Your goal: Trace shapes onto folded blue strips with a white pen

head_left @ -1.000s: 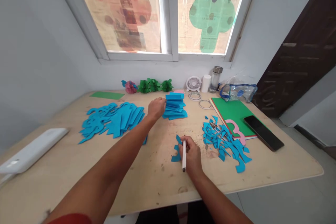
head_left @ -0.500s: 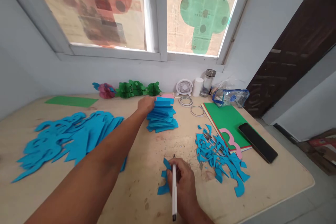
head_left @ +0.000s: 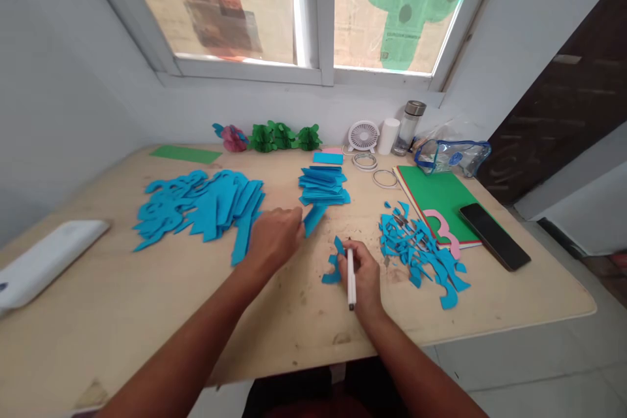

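1. Left: blue cut-outs [head_left: 196,206] sprawl beyond the left hand [head_left: 275,235], its fingers pinching a blue strip [head_left: 314,219] just nearer than the blue stack [head_left: 323,186].
2. Centre: right hand [head_left: 365,274] grips a white pen [head_left: 351,281], small blue piece [head_left: 332,275] alongside.
3. Right: blue scraps [head_left: 411,241] clutter the space; phone [head_left: 494,236] overlaps green card [head_left: 438,194].
4. Far right: clear pouch [head_left: 473,158], its blue emblem [head_left: 455,159] unreadable.

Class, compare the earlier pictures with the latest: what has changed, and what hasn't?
The left hand, earlier at the stack of blue pieces, has moved back toward the person, now gripping a blue piece apart from that stack. The right hand still holds the pen; the blue scraps stay put.
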The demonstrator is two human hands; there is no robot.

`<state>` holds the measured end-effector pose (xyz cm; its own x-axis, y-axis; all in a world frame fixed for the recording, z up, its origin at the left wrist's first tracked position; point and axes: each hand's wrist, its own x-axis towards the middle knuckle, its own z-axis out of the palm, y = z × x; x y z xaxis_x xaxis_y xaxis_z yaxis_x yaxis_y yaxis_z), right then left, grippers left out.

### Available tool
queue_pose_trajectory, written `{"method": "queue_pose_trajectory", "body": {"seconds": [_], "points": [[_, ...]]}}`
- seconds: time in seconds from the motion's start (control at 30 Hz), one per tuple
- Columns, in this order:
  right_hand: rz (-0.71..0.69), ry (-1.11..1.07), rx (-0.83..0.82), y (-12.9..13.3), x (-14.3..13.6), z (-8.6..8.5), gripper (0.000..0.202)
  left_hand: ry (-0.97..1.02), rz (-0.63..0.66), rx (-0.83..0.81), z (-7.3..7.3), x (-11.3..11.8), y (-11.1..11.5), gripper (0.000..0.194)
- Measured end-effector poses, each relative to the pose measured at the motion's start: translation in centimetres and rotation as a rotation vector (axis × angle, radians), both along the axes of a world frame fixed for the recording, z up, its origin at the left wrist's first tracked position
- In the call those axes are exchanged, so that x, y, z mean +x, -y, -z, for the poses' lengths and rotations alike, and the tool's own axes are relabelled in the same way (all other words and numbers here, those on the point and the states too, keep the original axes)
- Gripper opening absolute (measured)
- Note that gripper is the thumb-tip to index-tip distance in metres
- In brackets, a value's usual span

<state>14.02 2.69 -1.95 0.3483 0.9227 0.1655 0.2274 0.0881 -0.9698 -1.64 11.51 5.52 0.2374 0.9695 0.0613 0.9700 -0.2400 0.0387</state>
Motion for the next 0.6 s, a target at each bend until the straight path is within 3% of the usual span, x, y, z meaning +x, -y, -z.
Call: {"method": "queue_pose_trajectory", "body": {"seconds": [0.13, 0.27, 0.6], "points": [[-0.011, -0.01, 0.038, -0.1, 0.2, 0.0, 0.016, 0.239, 0.052, -0.166, 1.3, -0.4, 3.5, 0.016], [-0.008, 0.012, 0.069, -0.2, 0.3, 0.2, 0.018, 0.292, -0.034, -0.142, 2.4, -0.2, 3.5, 0.018], [0.005, 0.048, 0.073, -0.7, 0.5, 1.2, 0.017, 0.214, -0.012, -0.083, 3.6, 1.7, 3.7, 0.025]]}}
